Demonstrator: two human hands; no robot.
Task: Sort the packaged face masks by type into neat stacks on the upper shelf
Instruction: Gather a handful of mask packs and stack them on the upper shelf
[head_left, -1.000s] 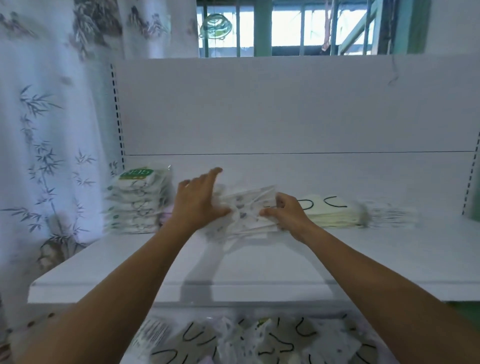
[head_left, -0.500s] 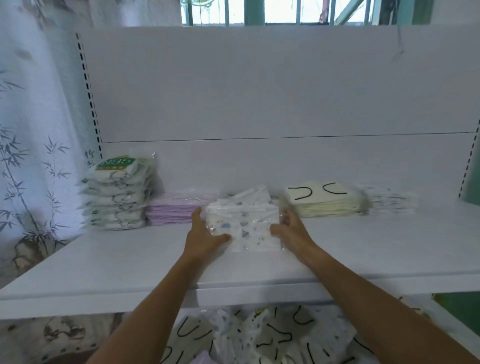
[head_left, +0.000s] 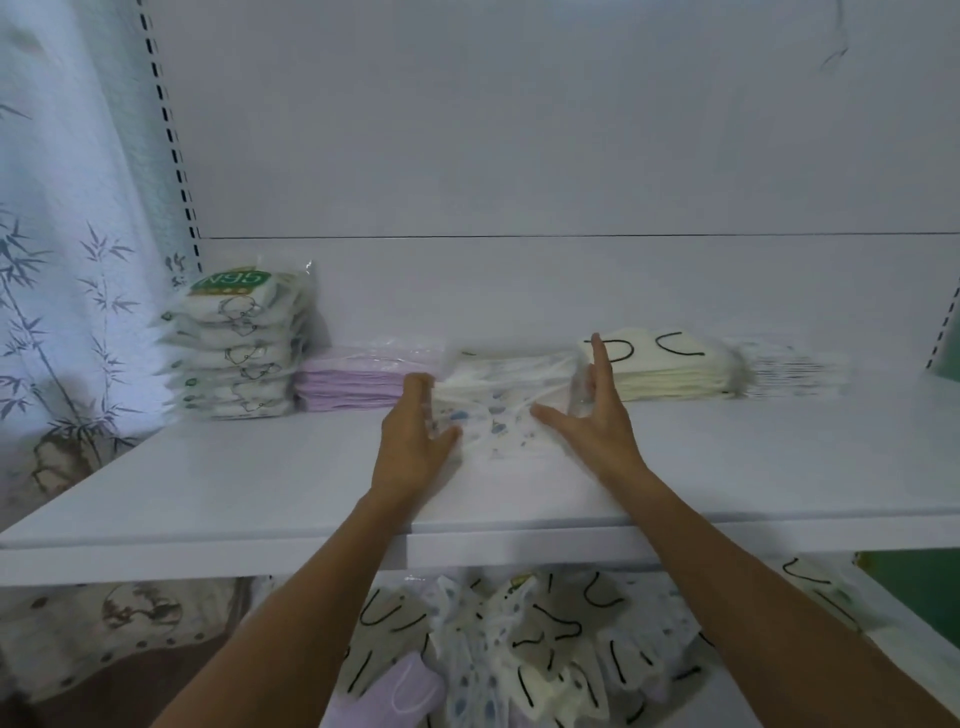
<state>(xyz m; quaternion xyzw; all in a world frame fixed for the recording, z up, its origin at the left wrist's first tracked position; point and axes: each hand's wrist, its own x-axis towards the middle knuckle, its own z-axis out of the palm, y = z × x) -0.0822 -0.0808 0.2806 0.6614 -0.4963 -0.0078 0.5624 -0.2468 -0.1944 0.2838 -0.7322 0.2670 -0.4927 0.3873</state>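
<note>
Nearest, on the lower shelf (head_left: 904, 618), a loose pile (head_left: 519, 649) of mixed packaged masks lay unsorted, so by my reckoning the sorting was well along but not finished. Both forearms reached up over the front lip of the upper shelf (head_left: 208, 493).

There the left hand (head_left: 415, 441) and right hand (head_left: 592, 421) bracketed the patterned stack (head_left: 498, 410), which sat on the shelf board in the middle of the row. Neither hand gripped. The right hand's fingers were straight against the stack's right side with the thumb spread across its front. The left hand lay against the left side with its thumb touching the front (its fingertips were too blurred to read closely).

The step in hand looked like squaring this stack. To do it well, press both sides inward evenly, since the slick wrappers would likely slide and fan out under a lopsided push. Then nudge the front edge back into line with its neighbours, keeping it apart from them.

Just beside it on the left sat the purple stack (head_left: 358, 382), and further left the taller N95 stack (head_left: 239, 343), near the curtain (head_left: 62, 312). To the right came the cream stack (head_left: 670, 369), close behind the right hand's fingers, then a low striped stack (head_left: 795, 369). Behind them all stood the plain back panel (head_left: 519, 156).
</note>
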